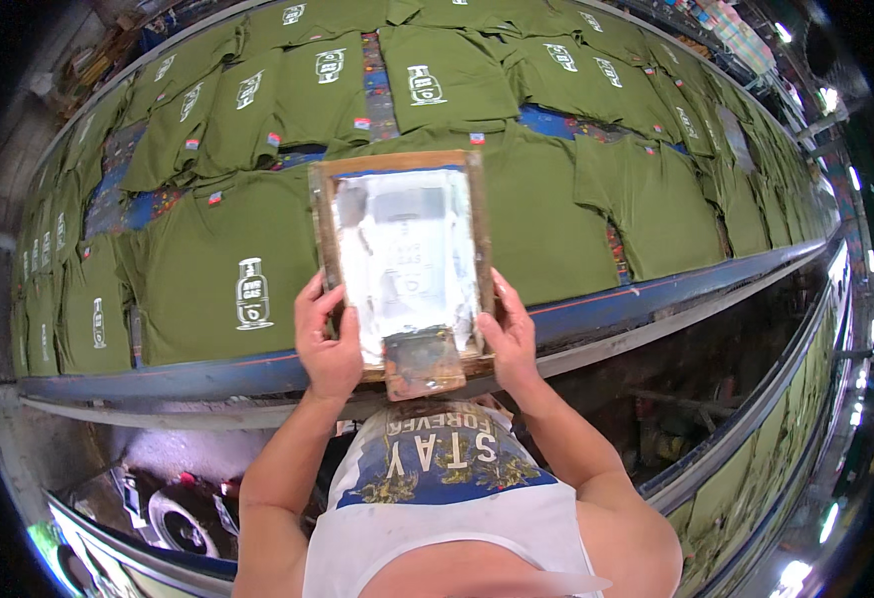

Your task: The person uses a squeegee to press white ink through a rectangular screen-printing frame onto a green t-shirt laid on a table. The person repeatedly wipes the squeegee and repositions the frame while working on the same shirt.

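Both my hands hold a wooden-framed printing screen [407,214] over a green T-shirt at the table's near edge. White ink is smeared over its mesh, and a faint bottle-shaped design shows through. My left hand [327,337] grips the frame's left side, thumb on top. On the right side, my right hand [510,332] is closed round the frame in the same way. A flat, ink-stained squeegee [424,361] rests across the screen's near end. Left of the screen lies a green T-shirt [187,264] with a white gas-cylinder print [252,294]. Whether the frame touches the cloth, I cannot tell.
A long blue-edged printing table [596,309] carries rows of green T-shirts, many printed white. To the right, an unprinted-looking shirt [651,204] lies beside the screen. A second shirt-covered table [756,468] stands at lower right. A wheel [182,520] shows under the lower left.
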{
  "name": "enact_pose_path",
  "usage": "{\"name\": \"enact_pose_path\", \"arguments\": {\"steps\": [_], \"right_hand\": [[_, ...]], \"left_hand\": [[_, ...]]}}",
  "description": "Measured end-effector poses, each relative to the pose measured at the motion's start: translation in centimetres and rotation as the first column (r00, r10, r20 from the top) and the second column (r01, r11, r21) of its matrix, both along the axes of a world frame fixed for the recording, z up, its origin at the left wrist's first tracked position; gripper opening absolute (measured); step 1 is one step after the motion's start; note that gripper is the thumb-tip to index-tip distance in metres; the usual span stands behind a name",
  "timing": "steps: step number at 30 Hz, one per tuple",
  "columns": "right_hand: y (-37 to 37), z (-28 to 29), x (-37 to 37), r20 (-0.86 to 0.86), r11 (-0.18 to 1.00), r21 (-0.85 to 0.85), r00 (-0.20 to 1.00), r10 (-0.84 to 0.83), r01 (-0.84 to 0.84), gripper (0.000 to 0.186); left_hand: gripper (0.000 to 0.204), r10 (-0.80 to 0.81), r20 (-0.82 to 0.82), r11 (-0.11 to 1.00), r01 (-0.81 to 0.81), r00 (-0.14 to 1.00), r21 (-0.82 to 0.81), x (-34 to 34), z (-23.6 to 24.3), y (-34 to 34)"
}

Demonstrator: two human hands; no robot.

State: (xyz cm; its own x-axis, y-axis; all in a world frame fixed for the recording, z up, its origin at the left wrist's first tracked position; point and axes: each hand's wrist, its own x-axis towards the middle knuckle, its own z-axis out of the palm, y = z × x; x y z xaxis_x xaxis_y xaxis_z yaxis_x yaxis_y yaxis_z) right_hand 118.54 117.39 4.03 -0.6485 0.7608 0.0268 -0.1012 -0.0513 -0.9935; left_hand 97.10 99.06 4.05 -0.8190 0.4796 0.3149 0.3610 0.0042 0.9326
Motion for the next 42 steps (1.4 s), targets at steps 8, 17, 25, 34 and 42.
{"name": "enact_pose_path", "arguments": {"steps": [8,17,25,34,42], "right_hand": [[13.5,-0.7,15.3,0.04,0.974,-0.072,0.977,-0.211,0.213,0.053],[20.0,-2.8,17.0,0.094,0.981,0.156,0.987,-0.128,0.113,0.045],[21.8,-4.5,15.0,0.178,0.961,0.275,0.98,-0.088,0.037,0.044],[22.4,-4.6,14.9,0.214,0.934,0.356,0.974,-0.073,-0.008,0.045],[22.2,-4.4,14.8,0.193,0.95,0.313,0.979,-0.069,0.005,0.05]], "left_hand": [[0.045,-0.11,-0.029,0.993,0.109,0.993,-0.047,13.4,-1.6,16.1],[0.031,-0.031,0.052,0.998,0.033,0.998,-0.044,15.6,-3.2,20.9],[0.02,0.009,0.117,0.998,-0.001,0.993,-0.068,14.0,-4.9,21.8],[0.017,0.005,0.227,0.999,0.006,0.974,-0.046,13.6,-6.4,21.8],[0.016,0.016,0.269,0.998,0.003,0.963,-0.067,13.7,-6.2,21.6]]}}
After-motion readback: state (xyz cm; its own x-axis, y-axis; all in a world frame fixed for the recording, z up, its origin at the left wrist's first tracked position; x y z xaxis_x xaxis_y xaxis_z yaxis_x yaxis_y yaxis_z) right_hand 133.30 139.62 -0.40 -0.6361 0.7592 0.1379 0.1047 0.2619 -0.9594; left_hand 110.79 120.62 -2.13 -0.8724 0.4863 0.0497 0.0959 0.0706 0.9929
